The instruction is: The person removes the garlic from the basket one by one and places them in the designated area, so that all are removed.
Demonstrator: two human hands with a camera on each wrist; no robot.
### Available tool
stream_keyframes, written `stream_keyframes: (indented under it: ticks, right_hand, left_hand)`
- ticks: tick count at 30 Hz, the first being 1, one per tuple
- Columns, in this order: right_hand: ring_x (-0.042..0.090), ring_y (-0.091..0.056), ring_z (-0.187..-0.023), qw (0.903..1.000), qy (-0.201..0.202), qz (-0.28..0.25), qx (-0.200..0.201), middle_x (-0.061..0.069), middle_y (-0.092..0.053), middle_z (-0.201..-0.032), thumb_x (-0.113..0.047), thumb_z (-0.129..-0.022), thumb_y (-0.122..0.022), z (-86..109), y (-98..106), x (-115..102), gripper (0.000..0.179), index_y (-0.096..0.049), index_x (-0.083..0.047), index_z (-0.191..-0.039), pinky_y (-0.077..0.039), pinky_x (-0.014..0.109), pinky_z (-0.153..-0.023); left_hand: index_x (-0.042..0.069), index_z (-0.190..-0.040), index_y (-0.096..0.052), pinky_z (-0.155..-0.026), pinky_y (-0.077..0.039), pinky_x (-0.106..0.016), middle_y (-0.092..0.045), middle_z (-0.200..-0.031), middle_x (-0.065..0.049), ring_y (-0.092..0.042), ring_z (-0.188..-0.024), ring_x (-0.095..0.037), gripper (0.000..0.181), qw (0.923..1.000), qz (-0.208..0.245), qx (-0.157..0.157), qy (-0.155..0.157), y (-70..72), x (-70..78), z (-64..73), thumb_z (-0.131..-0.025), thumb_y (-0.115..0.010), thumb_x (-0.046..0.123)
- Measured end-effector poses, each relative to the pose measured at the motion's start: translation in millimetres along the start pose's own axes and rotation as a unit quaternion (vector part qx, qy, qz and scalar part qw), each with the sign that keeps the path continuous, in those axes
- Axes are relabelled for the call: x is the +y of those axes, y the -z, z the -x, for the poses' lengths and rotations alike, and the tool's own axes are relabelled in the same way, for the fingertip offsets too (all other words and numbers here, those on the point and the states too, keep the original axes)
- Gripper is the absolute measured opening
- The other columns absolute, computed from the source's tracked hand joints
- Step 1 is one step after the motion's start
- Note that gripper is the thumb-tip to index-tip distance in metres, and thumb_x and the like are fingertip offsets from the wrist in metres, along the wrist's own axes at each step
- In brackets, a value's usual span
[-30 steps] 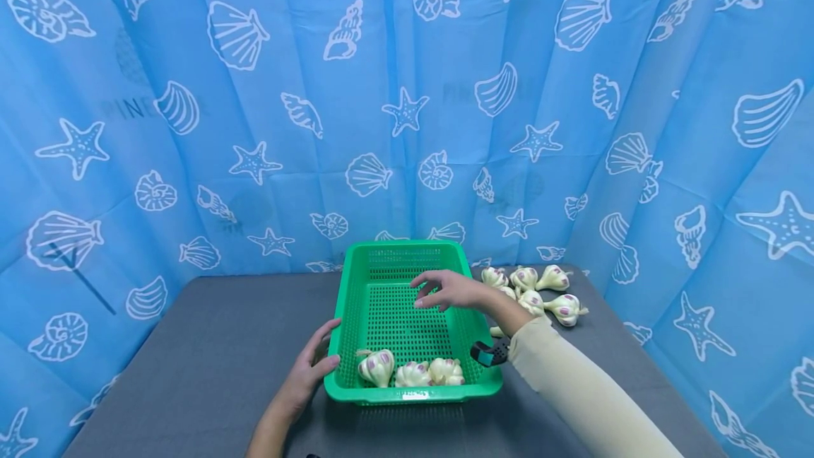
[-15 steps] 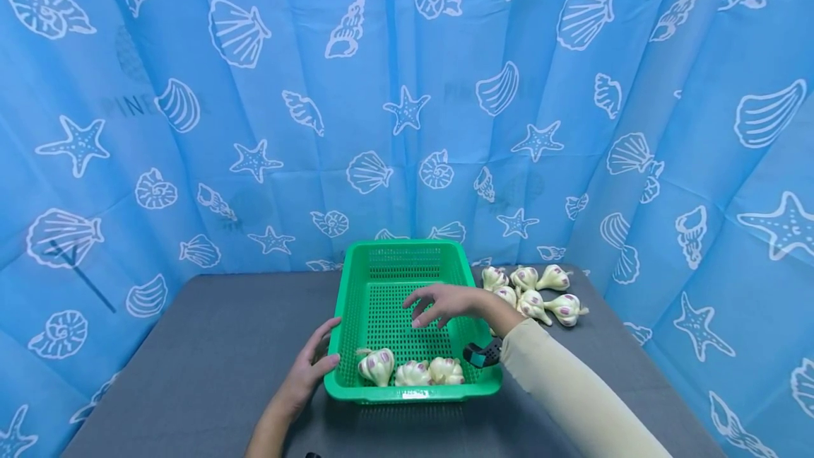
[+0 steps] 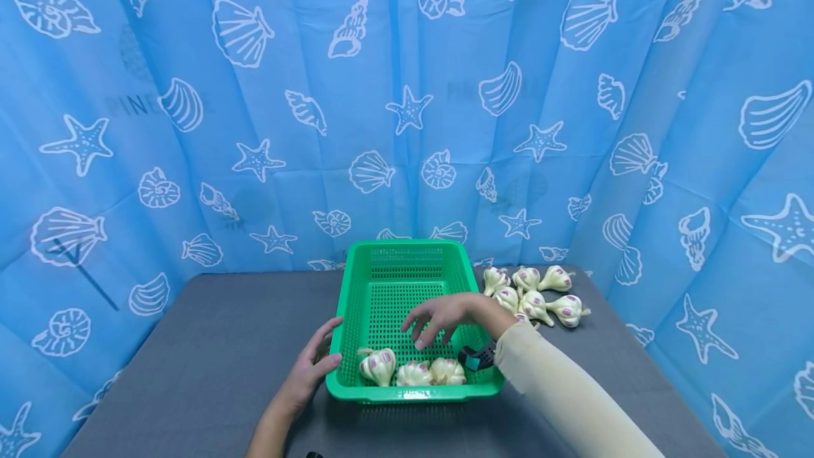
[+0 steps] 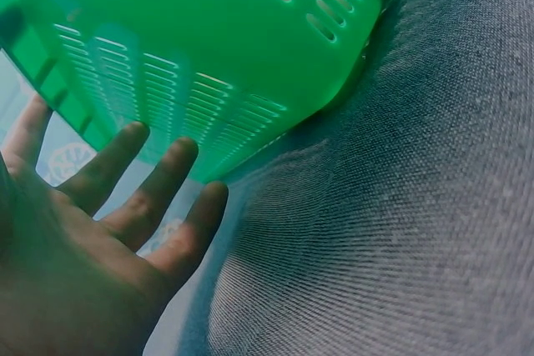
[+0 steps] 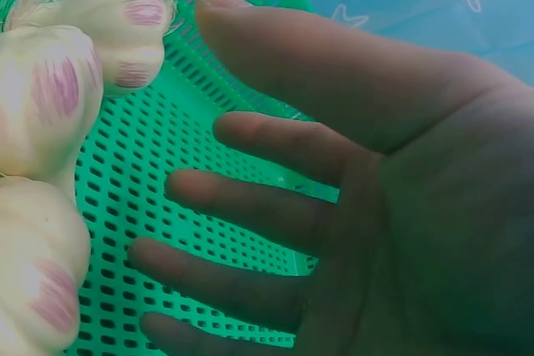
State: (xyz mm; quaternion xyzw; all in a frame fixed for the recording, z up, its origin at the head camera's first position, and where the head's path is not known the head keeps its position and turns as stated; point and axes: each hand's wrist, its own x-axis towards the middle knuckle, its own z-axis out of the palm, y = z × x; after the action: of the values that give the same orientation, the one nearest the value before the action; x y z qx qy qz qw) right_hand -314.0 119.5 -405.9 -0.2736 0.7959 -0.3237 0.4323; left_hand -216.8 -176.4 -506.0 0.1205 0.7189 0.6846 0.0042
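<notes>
A green plastic basket (image 3: 413, 393) with slotted walls stands on the table. Along its near end lie three garlic bulbs: one on the left (image 3: 378, 367), one in the middle (image 3: 415, 374) and one on the right (image 3: 448, 372). My right hand (image 3: 440, 316) hovers inside the basket, just beyond the bulbs. Its fingers are spread and hold nothing; the right wrist view shows the hand (image 5: 367, 172) apart from the nearest garlic bulb (image 5: 129, 31). At the basket's left side, my left hand (image 3: 305, 377) rests against the rim, fingers extended along the outer wall (image 4: 209, 31).
Several more garlic bulbs (image 3: 535, 306) lie grouped on the grey table (image 3: 242, 331) right of the basket, partly behind the right forearm. A blue curtain (image 3: 407, 182) with white shell prints hangs behind and on both sides. A dark band (image 3: 478, 357) is on the right wrist.
My right hand has moved down and nearer to the garlic bulbs inside the basket. More of the garlic group at right has come into view. The left hand keeps its place.
</notes>
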Motion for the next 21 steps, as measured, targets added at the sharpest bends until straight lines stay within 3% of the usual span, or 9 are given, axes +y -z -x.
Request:
stream_keyframes:
  ticks: [7,21]
  right_hand:
    - [0.028,-0.060,-0.109,0.9996,-0.003,0.003,-0.028,0.012,-0.057,-0.129,-0.017,-0.092,-0.068,-4.3,-3.9,2.6,0.050,-0.053,-0.010,-0.139,-0.043,0.054,-0.094]
    - [0.019,-0.063,-0.098,0.9971,-0.053,0.028,-0.045,-0.004,-0.062,-0.114,-0.022,-0.089,-0.072,-17.3,-12.8,3.7,0.039,-0.062,-0.020,-0.127,-0.050,0.041,-0.081]
  left_hand:
    - [0.016,-0.150,-0.037,-0.090,-0.043,-0.043,-0.044,-0.138,-0.021,-0.047,-0.121,-0.035,0.058,1.0000,0.001,0.000,0.002,-0.3,0.3,0.0,-0.096,-0.054,0.015]
    - [0.017,-0.151,-0.035,-0.093,-0.041,-0.043,-0.040,-0.142,-0.022,-0.041,-0.128,-0.038,0.057,0.9999,0.009,-0.010,-0.001,1.0,-0.9,-0.2,-0.096,-0.053,0.014]
